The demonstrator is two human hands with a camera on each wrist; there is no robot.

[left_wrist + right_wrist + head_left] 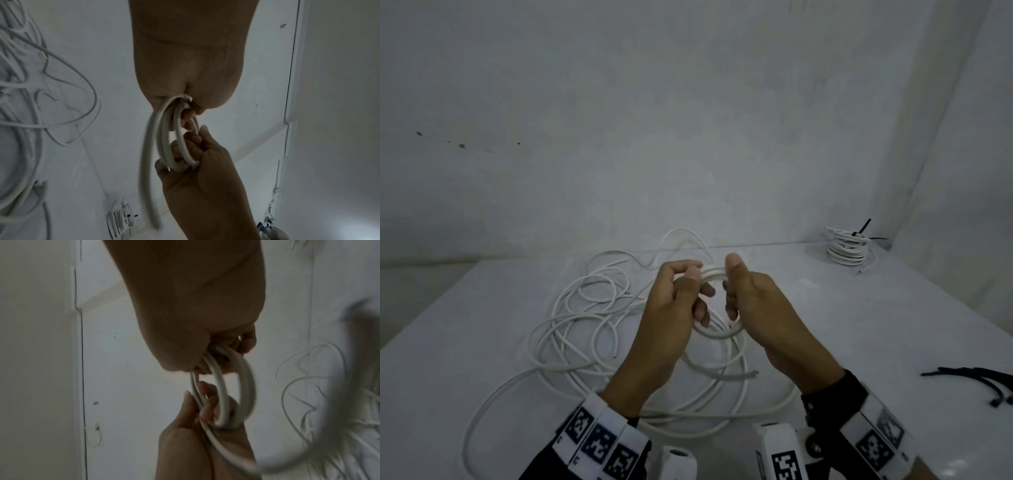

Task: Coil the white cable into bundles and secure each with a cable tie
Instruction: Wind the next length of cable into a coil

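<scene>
White desk point(893, 325) against grey wall, both hands mid-desk gripping small coil point(717, 301) of white cable, L hand point(671, 315) pinching left side, R hand point(763, 308) curled round right side, loose cable point(582, 329) sprawled desk-left, tied bundle point(847, 248) far right corner, black ties point(983, 383) right edge.

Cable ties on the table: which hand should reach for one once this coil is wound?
Right, probably. The loose cable ties lie just beyond the right hand; the left hand could keep gripping the coil.

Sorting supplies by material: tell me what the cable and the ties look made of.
Cable: seemingly a smooth white plastic jacket, matte; it bends into springy loops without kinking. Its core is hidden.
Ties: thin black strips, probably nylon or similar plastic; they lie flat on the table, too small and dim to be sure.
</scene>
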